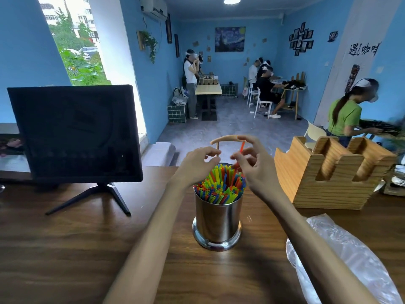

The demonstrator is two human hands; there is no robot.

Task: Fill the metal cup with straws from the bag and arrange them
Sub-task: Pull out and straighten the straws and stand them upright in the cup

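Observation:
A shiny metal cup (pixel 217 218) stands upright on the wooden table, packed with colourful straws (pixel 220 187) whose tips stick up above its rim. My right hand (pixel 254 166) is just above and right of the cup, pinching a red straw (pixel 241 150) that rises above the rest. My left hand (pixel 197 163) hovers at the cup's upper left with curled fingers close to the straw tips, holding nothing that I can see. A clear plastic bag (pixel 341 257) lies crumpled on the table at the right.
A dark monitor (pixel 74 132) on a stand sits at the left of the table. A wooden holder (pixel 328 172) with slots stands at the right rear. A curved wooden chair back (pixel 223 138) shows behind the hands. Several people work at tables farther back.

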